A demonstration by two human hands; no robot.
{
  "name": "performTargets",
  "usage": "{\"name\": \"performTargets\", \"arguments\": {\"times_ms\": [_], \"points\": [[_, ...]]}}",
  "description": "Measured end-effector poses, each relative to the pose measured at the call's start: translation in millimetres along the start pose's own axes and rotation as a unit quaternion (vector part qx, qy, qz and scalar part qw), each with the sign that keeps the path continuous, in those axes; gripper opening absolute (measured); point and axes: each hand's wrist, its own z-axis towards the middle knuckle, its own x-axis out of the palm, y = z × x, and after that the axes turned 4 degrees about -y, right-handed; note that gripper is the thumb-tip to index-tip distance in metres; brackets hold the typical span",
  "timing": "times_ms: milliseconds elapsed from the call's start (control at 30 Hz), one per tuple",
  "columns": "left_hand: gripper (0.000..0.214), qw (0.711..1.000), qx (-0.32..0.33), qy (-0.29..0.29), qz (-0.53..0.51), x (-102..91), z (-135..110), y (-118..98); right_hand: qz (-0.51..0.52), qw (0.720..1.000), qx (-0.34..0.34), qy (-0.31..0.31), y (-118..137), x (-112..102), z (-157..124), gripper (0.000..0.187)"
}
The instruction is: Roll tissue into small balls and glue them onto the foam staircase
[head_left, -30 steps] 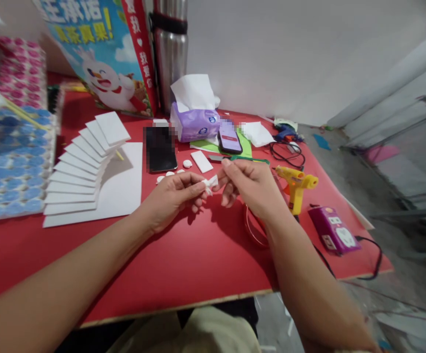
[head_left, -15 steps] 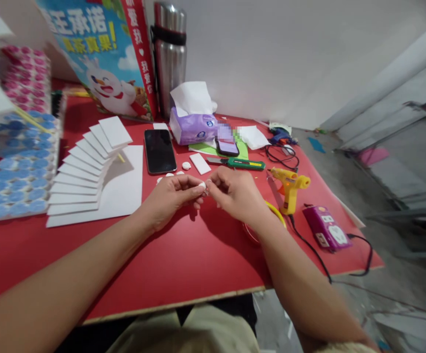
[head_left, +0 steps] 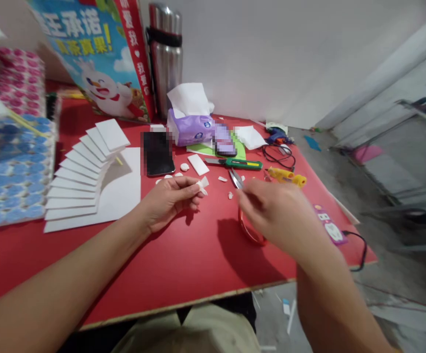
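My left hand (head_left: 174, 198) pinches a small bit of white paper (head_left: 203, 185) between thumb and fingertips, over the red table. To its right, my right hand (head_left: 271, 208) is closed around the middle of a pair of scissors (head_left: 236, 179). The metal blades stick out past my fingers toward the back, and a red handle loop shows under the hand; the rest of the scissors is hidden. Small white scraps (head_left: 222, 179) lie near the blades. Behind my left hand are several round white pieces (head_left: 185, 167) and a white rectangular block (head_left: 198, 164).
A green utility knife (head_left: 244, 163), black phone (head_left: 157, 154), purple tissue pack (head_left: 192, 128) and steel flask (head_left: 166, 63) stand or lie behind. Fanned white boards (head_left: 78, 176) are at left. A yellow glue gun (head_left: 284, 175) and purple box (head_left: 332, 228) sit at right.
My right hand has left the left hand's fingertips and moved right and nearer, onto the scissors, whose blades now show. My left hand stays, and the white paper in it is more visible.
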Motion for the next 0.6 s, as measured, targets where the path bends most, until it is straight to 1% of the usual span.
{"name": "performTargets", "arguments": {"times_ms": [33, 100, 133, 167, 233, 267, 300, 367, 433, 533, 600], "points": [[0.019, 1.0, -0.012, 0.005, -0.019, -0.1, 0.0, 0.0, -0.059, 0.997, 0.048, 0.003, -9.3, -8.0, -12.1, 0.034], [0.015, 0.998, -0.034, 0.02, -0.056, 0.6, -0.6, -0.2, -0.152, 0.973, 0.17, 0.03, -34.3, -16.3, -35.1, 0.039], [0.012, 0.996, -0.043, 0.028, -0.072, 1.5, -1.1, -0.6, -0.176, 0.961, 0.21, 0.038, -48.9, -16.2, -44.5, 0.04], [0.008, 0.994, -0.051, 0.04, -0.084, 2.6, -1.6, -1.3, -0.179, 0.956, 0.23, 0.031, -63.7, -13.5, -51.6, 0.039], [0.004, 0.992, -0.058, 0.062, -0.095, 5.2, -3.0, -3.2, -0.118, 0.961, 0.248, -0.023, -90.4, -2.2, -58.4, 0.037], [0.006, 0.991, -0.061, 0.071, -0.094, 6.6, -3.6, -4.2, -0.081, 0.959, 0.264, -0.057, -100.9, 5.1, -58.5, 0.034], [0.008, 0.991, -0.064, 0.075, -0.09, 7.8, -4.2, -5.2, -0.032, 0.958, 0.275, -0.077, -109.0, 12.6, -56.7, 0.03], [0.01, 0.992, -0.07, 0.072, -0.075, 9.4, -5.0, -6.7, 0.072, 0.949, 0.296, -0.085, -118.7, 26.5, -49.8, 0.032], [0.009, 0.993, -0.07, 0.064, -0.064, 9.6, -5.2, -7.0, 0.139, 0.937, 0.309, -0.081, -122.4, 38.2, -41.1, 0.037], [0.009, 0.995, -0.057, 0.066, -0.058, 7.5, -3.3, -5.1, 0.178, 0.925, 0.331, -0.064, -124.4, 52.7, -30.4, 0.037], [0.01, 0.995, -0.051, 0.069, -0.052, 5.1, -1.2, -3.0, 0.213, 0.913, 0.34, -0.078, -125.5, 61.1, -27.0, 0.033]]}}
